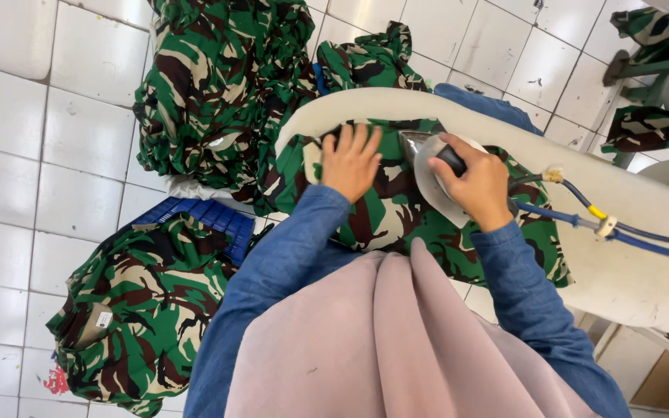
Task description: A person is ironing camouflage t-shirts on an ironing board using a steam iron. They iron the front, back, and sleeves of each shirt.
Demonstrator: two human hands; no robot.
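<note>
A green, brown and tan camouflage garment [396, 217] lies spread on a cream ironing board [621, 263]. My left hand [350, 162] rests flat on the cloth near the board's rounded tip, fingers apart. My right hand [474, 184] grips the black handle of a steam iron [427, 166], whose metal sole sits on the garment just right of my left hand. Blue hoses and a cord [605, 224] run from the iron off to the right across the board.
Piles of camouflage garments lie on the white tiled floor: one heap [218, 85] beyond the board, another [133, 310] over a blue plastic crate [210, 220] at left. More camouflage cloth hangs on a stand [652, 85] at upper right. My pink scarf [396, 348] fills the foreground.
</note>
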